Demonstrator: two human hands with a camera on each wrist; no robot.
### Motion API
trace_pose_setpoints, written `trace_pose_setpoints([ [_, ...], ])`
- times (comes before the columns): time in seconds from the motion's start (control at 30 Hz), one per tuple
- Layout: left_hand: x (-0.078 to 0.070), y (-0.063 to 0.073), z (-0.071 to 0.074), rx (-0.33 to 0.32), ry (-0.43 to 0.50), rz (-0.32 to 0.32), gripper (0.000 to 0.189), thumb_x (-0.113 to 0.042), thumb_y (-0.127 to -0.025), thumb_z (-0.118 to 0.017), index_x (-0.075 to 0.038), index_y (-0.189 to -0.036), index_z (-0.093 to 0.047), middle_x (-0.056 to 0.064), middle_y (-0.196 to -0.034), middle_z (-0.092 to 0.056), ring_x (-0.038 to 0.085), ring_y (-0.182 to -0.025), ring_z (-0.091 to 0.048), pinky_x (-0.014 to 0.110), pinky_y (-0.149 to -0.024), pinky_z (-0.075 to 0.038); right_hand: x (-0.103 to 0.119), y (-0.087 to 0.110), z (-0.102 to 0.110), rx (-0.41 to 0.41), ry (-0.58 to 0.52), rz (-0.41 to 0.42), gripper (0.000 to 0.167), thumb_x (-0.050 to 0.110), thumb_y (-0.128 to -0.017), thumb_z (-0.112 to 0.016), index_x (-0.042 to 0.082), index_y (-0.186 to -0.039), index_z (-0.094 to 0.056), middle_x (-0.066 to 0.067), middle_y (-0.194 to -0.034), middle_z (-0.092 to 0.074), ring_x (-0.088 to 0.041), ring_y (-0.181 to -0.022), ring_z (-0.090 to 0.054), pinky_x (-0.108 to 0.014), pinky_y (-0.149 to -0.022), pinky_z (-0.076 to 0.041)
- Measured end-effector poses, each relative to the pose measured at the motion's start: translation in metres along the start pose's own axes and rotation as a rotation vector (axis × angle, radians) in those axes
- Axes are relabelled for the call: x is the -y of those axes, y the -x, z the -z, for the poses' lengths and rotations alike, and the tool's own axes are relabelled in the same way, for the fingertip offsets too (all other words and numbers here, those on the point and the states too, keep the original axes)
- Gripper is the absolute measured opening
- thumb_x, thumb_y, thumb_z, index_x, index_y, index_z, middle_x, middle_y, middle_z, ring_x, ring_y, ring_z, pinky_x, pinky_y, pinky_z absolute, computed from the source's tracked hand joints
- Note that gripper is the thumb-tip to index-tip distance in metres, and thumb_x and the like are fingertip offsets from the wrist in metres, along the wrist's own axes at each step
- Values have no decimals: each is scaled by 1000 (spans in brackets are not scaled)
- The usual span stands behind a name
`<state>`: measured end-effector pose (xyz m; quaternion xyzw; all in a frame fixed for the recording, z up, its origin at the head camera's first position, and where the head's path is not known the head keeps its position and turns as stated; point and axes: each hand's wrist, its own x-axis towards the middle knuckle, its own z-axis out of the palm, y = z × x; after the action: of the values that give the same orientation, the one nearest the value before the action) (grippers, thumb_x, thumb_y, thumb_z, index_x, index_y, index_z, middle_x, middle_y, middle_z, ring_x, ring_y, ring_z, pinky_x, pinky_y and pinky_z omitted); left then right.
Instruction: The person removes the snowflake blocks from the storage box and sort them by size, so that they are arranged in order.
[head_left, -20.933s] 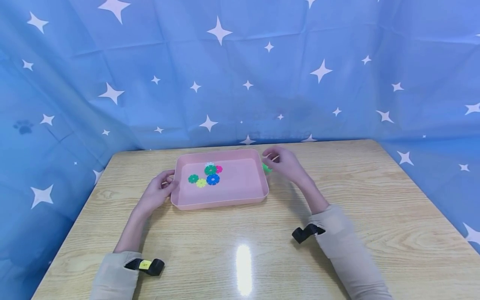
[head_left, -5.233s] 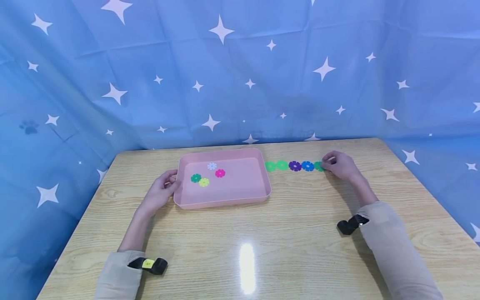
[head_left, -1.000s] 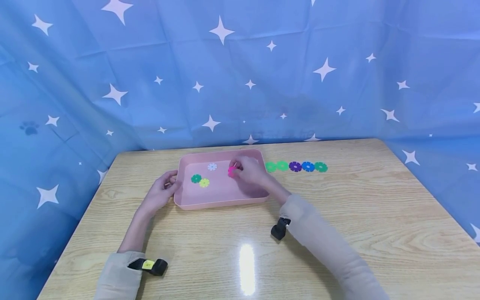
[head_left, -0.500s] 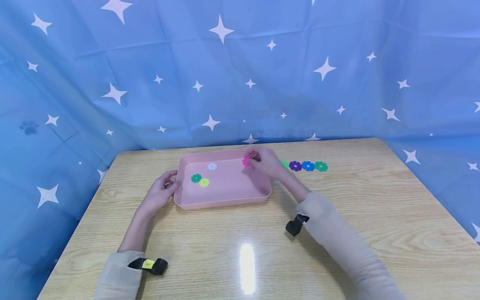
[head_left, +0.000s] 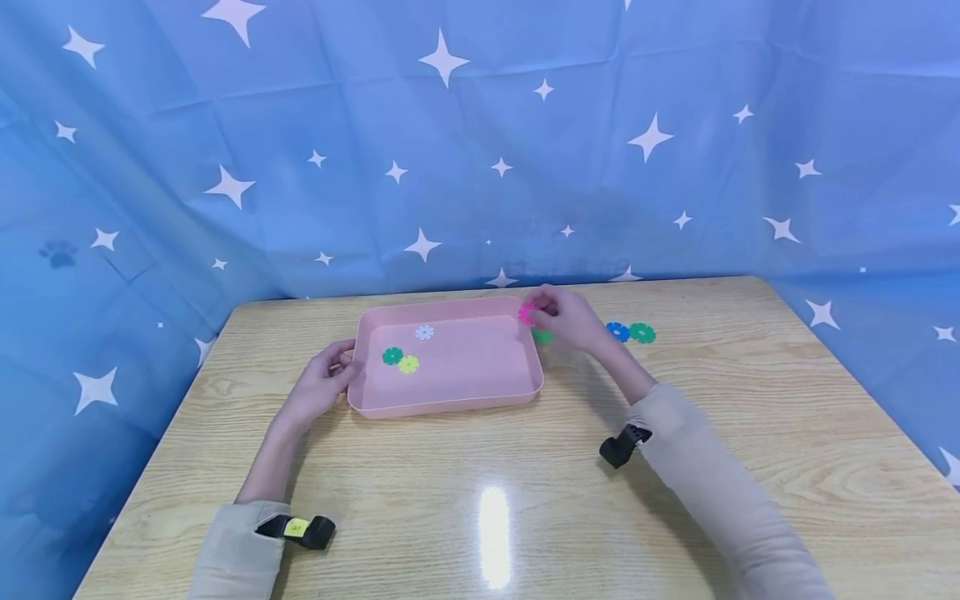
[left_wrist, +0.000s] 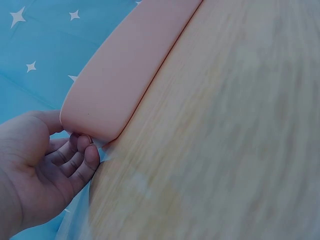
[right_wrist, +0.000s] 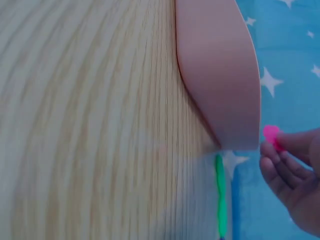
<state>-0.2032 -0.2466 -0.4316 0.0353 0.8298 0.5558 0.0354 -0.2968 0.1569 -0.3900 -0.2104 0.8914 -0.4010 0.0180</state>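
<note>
My left hand holds the left end of a pink tray, thumb at the rim and fingers curled against the outer wall in the left wrist view. Between thumb and fingers my right hand pinches a pink snowflake disc, above the tray's right edge. Inside the tray lie a white disc, a dark green disc and a yellow disc. Right of the tray, a light green disc, a blue disc and another green disc show; my right hand covers the row's middle.
The wooden table bears the tray and the row of discs. Behind it hangs a blue curtain with white stars. A black wrist camera is strapped to the right sleeve, another camera to the left.
The right hand set a green disc at the row's right end, took the pink disc from the tray and carried it right, past the tray's edge. The left hand stays on the tray.
</note>
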Motion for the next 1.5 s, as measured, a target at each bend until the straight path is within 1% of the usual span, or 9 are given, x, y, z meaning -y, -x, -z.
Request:
trace_pose_setpoints([
  [0.17,-2,1,0,0,-4,6,51,-12,-105,-55,6,-149,-39,17,-108,-50,18,-83,-52,24,-67,-47,-11,7,13,-18,22,-13,18,10,-101,-61,2,-116,-65,-14,-102,-67,-25,-88,-65,-35,-75,-53],
  [0.3,-3,2,0,1,-2,10,51,-12,-105,-55,5,-150,-38,17,-108,-50,19,-84,-52,24,-66,-46,-21,15,23,-42,33,-32,16,10,-101,-61,2,-114,-66,-14,-100,-68,-28,-84,-65,-31,-67,-51],
  [0.4,-3,2,0,3,-1,12,52,-13,-105,-55,5,-150,-38,17,-109,-50,19,-85,-52,24,-66,-46,-31,22,31,-62,41,-49,16,10,-100,-63,2,-113,-66,-15,-100,-68,-30,-83,-65,-29,-65,-50],
  [0.53,-2,1,1,4,-2,8,51,-12,-105,-55,6,-150,-38,18,-109,-49,19,-86,-53,24,-67,-47,-46,31,44,-88,57,-65,17,10,-99,-66,-1,-112,-65,-17,-100,-69,-29,-88,-66,-27,-67,-50],
  [0.7,0,0,1,4,-7,2,51,-11,-105,-55,7,-149,-38,18,-109,-49,18,-86,-53,24,-68,-48,-62,45,62,-113,85,-95,20,13,-101,-64,-2,-114,-64,-18,-102,-68,-30,-93,-65,-26,-70,-50],
  [0.9,-1,1,0,6,-4,6,51,-12,-105,-55,6,-150,-38,18,-109,-50,19,-86,-53,24,-68,-48,-80,61,82,-144,107,-152,21,15,-102,-61,-3,-113,-63,-19,-98,-69,-30,-87,-66,-29,-68,-52],
  [1.07,-1,1,0,4,-6,6,51,-12,-105,-55,6,-150,-38,18,-109,-50,19,-86,-53,24,-67,-47,-91,72,96,-153,115,-225,23,17,-104,-59,-3,-115,-62,-22,-101,-67,-31,-89,-65,-28,-65,-53],
  [1.2,-1,0,1,3,-18,3,51,-13,-105,-55,6,-150,-38,18,-109,-50,19,-85,-53,25,-67,-47,-103,80,105,-161,111,-268,26,18,-104,-58,-4,-117,-60,-23,-103,-65,-28,-87,-65,-27,-64,-54],
  [1.5,0,0,0,-3,-24,3,50,-11,-105,-54,7,-149,-39,18,-109,-51,19,-86,-53,25,-68,-48,-122,90,116,-150,122,-287,27,15,-104,-57,-9,-116,-59,-24,-97,-68,-16,-76,-67,-26,-64,-55],
])
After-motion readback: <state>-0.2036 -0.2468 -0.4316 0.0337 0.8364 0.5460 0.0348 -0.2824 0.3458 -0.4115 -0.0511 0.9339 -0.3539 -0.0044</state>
